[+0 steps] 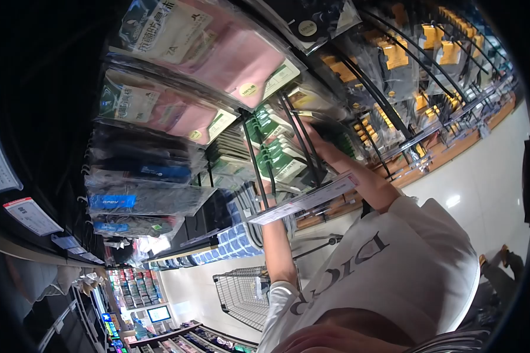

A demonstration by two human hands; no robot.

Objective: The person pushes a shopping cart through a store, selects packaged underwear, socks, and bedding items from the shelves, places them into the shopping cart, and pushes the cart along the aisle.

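Green-and-white carded packs (282, 159) in clear plastic hang in a row on black display hooks. My left hand (268, 197) reaches up behind the price strip (306, 200) to the lower end of these packs; its fingers are mostly hidden. On the other side, my right hand (311, 136) is in among the packs and hooks, with its fingertips covered. Whether either hand grips a pack cannot be made out. Pink packaged garments (235, 50) hang just beside the green row.
Dark packs with blue labels (141, 200) hang at the left. Orange-labelled packs (394, 56) fill hooks at the upper right. A wire shopping cart (241, 294) stands below my left arm. Another person's feet (504, 256) show at the right edge.
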